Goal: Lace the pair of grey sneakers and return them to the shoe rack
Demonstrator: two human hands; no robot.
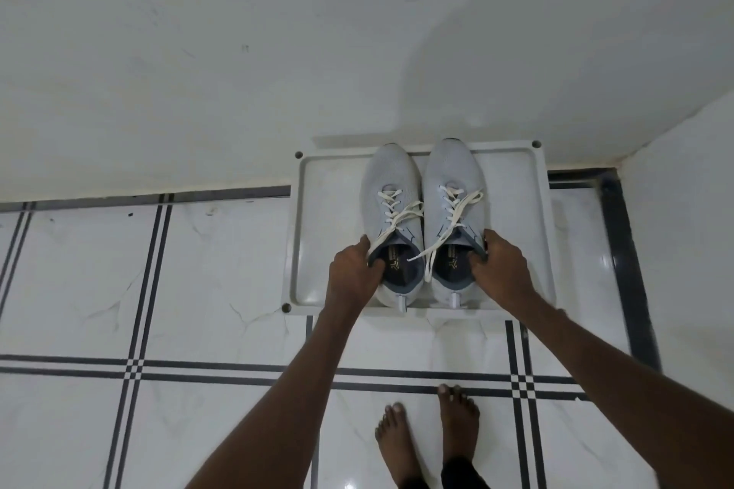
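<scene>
Two light grey sneakers stand side by side, toes to the wall, on a pale grey shoe rack tray (pixel 516 187) on the floor. The left sneaker (pixel 391 187) and the right sneaker (pixel 456 175) both carry white laces threaded through the eyelets, with loose ends trailing over the openings. My left hand (pixel 353 270) grips the collar of the left sneaker, fingers inside the opening. My right hand (pixel 498 270) holds the right sneaker's collar the same way.
A white wall rises right behind the tray, with a corner at the far right. The floor is glossy white tile with dark stripe lines. My bare feet (pixel 429 437) stand on the tiles just in front of the tray.
</scene>
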